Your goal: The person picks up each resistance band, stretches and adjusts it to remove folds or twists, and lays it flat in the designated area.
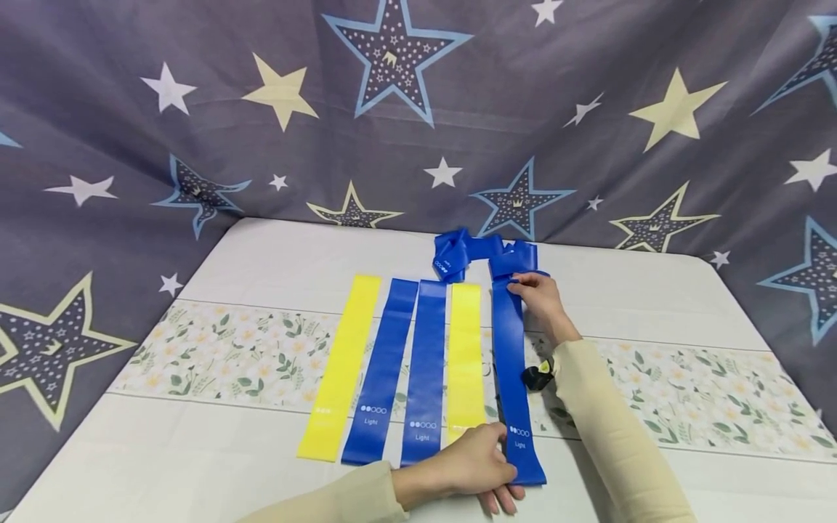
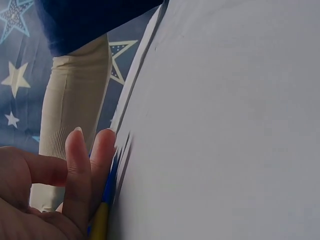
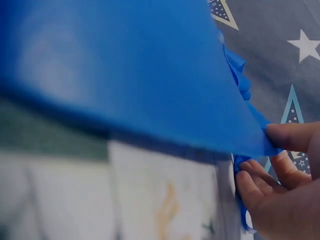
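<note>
A blue resistance band marked "Light" lies lengthwise at the right end of a row of bands. Its far end is pinched between the thumb and fingers of my right hand; the right wrist view shows this band raised and taut up close. At the near end, my left hand grips the band's left edge, two fingers stretched out beyond it. The left wrist view shows that hand with one finger bent, its pinch partly hidden. Left of it lie a yellow band and a blue band.
Further left are another blue band and a yellow band. Crumpled blue bands lie behind the row. A small black object sits beside my right forearm. A starry curtain backs the white table.
</note>
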The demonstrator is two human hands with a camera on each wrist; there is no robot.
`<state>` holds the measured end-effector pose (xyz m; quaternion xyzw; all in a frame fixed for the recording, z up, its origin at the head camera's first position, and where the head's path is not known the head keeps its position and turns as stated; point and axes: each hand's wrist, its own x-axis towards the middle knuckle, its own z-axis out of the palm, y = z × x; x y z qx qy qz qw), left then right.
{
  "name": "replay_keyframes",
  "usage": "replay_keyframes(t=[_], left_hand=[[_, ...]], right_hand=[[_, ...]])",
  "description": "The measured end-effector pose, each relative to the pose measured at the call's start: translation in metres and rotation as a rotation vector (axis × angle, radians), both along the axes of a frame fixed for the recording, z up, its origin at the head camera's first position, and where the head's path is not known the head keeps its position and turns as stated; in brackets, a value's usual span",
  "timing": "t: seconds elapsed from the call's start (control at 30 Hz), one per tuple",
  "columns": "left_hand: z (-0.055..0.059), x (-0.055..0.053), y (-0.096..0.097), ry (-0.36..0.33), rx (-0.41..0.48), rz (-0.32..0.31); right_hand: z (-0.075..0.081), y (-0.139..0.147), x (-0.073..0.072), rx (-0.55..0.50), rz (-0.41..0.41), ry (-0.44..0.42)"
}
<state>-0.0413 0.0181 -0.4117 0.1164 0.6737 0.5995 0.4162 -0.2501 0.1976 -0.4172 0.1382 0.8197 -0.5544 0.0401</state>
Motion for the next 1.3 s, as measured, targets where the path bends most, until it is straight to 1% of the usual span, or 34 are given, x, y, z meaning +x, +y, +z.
replay_keyframes(t=[0.13, 0.3, 0.57, 0.77, 0.9, 1.07, 1.23, 1.3], left_hand=[[0.0002, -0.0002, -0.0003, 0.003, 0.001, 0.011], [0.0006, 0.0001, -0.0006, 0.007, -0.017, 0.038], [0.0012, 0.0014, -0.0014, 0.022, -0.009, 0.054], [0.0003, 0.0019, -0.0020, 0.015, -0.017, 0.047], [0.0003, 0.0023, -0.0029, 0.022, -0.032, 0.050], [0.0017, 0.0042, -0.0038, 0.023, -0.029, 0.062], [0.0038, 0.0058, -0.0050, 0.020, -0.034, 0.046], [0.0045, 0.0068, -0.0055, 0.026, -0.046, 0.050]], right_hand=[[-0.0035, 0.0028, -0.0010, -0.010, -0.015, 0.010], [-0.0045, 0.0003, -0.0010, 0.017, -0.023, 0.020], [-0.0057, -0.0032, -0.0007, 0.067, 0.006, 0.037], [-0.0056, -0.0052, -0.0014, 0.082, 0.011, 0.047], [-0.0059, -0.0062, -0.0011, 0.112, 0.021, 0.046], [-0.0061, -0.0066, -0.0001, 0.141, 0.039, 0.042], [-0.0056, -0.0056, 0.0000, 0.165, 0.051, 0.065], [-0.0050, -0.0054, -0.0001, 0.176, 0.054, 0.066]])
